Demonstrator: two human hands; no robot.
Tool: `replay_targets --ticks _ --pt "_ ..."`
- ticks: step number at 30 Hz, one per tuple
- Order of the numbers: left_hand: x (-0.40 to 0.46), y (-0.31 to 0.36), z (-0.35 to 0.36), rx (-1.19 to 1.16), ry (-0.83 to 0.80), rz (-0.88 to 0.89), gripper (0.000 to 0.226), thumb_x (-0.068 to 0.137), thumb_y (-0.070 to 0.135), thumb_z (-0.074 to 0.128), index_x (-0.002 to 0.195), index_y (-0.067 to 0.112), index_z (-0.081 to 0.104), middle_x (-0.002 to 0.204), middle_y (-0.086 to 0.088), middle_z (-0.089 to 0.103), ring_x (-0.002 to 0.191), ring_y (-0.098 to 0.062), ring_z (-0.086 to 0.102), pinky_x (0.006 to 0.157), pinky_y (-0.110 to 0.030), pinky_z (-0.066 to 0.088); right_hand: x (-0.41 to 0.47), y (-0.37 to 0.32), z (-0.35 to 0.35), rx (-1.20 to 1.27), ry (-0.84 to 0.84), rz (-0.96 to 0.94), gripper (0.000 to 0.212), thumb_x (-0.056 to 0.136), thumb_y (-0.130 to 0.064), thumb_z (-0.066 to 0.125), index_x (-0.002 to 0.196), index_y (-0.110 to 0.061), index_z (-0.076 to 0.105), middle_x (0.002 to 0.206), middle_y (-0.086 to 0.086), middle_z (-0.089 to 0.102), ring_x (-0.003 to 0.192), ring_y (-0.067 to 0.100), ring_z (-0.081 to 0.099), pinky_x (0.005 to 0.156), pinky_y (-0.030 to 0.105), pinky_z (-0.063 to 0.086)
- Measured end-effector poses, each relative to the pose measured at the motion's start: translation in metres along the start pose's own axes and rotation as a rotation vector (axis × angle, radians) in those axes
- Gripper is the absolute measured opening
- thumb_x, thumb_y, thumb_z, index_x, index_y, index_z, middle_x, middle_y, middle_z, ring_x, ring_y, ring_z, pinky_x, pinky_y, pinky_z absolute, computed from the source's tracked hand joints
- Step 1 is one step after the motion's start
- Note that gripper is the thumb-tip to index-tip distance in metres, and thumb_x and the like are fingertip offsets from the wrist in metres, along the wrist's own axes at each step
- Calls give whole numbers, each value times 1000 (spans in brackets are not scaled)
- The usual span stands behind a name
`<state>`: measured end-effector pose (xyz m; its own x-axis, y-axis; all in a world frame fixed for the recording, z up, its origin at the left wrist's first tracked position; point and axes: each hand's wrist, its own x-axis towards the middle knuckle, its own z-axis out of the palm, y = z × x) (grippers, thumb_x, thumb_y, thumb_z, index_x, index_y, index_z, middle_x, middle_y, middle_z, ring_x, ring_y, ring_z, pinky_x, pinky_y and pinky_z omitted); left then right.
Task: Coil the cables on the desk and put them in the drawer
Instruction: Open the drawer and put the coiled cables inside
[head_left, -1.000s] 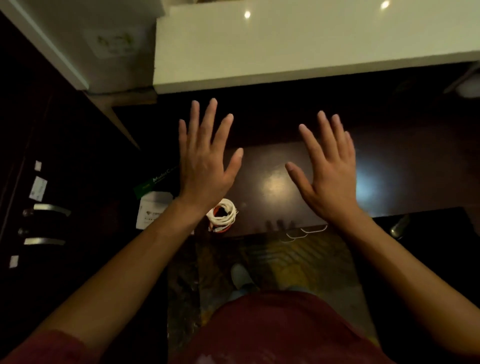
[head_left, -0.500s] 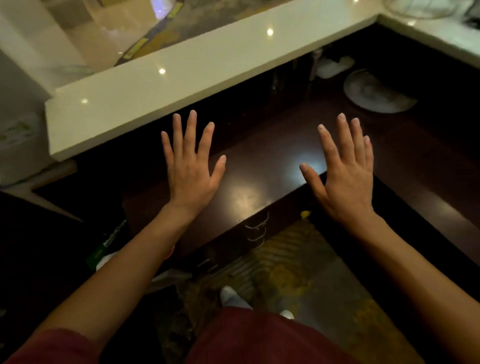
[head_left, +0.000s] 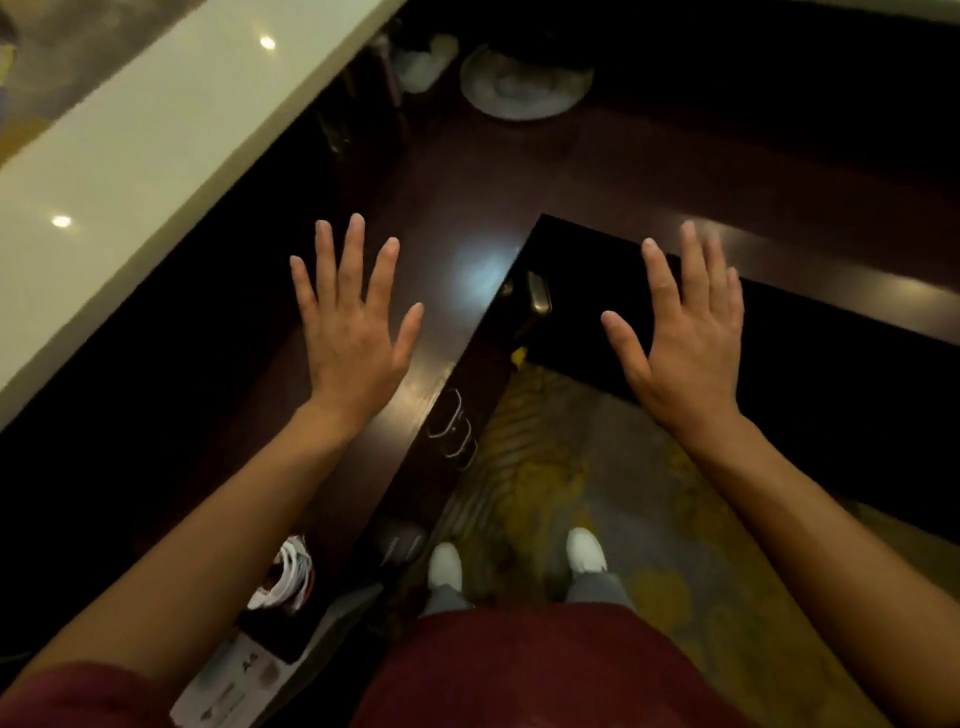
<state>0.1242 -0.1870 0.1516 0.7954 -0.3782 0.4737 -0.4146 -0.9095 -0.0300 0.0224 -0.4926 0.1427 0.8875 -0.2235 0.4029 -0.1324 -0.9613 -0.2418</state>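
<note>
The cables lie in a white bundle on the dark desk, low on the left, back near the left elbow. The left hand is nearer, flat, fingers spread, holding nothing. The right hand is the same. Drawer handles sit between them.

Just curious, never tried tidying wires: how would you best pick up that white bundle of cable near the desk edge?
Probably from above, with the left hand, which is nearer. The white cable bundle lies as a loose bunch of loops by the desk edge, so fingers closing round the whole bunch across its middle should hold it together. Both hands are open now.
</note>
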Motion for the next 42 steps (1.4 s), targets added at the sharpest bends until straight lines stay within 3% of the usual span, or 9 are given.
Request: replay_targets --ticks 9,18,28,33,37,42 --pt "-34 -29 21 -92 -113 182 65 104 50 44 157 15 30 167 -19 16 153 -45 10 122 -64 6 -85 -22 2 -82 3 220 70 102 -57 42 160 -20 27 169 13 16 157 34 10 126 54 13" --pt "-66 -13 41 -54 -250 174 65 104 50 41 158 16 26 169 -14 10 155 -38 3 123 -61 2 -144 7 22 -50 -56 309 69 104 -57 39 160 -18 28 169 15 18 157 35 12 125 53 16" --pt "-53 -47 137 28 -482 258 65 104 49 37 159 22 18 170 -11 1 156 -36 -3 122 -62 -1 -184 -5 121 -50 -262 467 70 104 -58 37 160 -17 25 169 16 13 157 35 10 124 54 17" --pt "-53 -68 188 10 -592 169 63 102 53 36 158 25 24 170 -9 6 156 -36 -1 122 -63 2 -191 -42 194 46 -402 543 70 103 -59 36 159 -18 27 169 15 15 156 35 12 124 55 19" --pt "-63 -78 208 -107 -591 95 61 104 58 31 158 31 25 169 -5 13 157 -32 5 124 -58 4 -183 -81 249 151 -525 568 66 103 -57 39 158 -23 29 168 13 18 146 37 31 113 51 33" --pt "-66 -78 213 -139 -533 73 60 103 58 37 157 31 30 168 -5 20 156 -31 11 124 -55 7 -167 -116 309 398 -661 612 65 103 -58 38 155 -20 37 155 14 43 131 38 48 103 45 42"
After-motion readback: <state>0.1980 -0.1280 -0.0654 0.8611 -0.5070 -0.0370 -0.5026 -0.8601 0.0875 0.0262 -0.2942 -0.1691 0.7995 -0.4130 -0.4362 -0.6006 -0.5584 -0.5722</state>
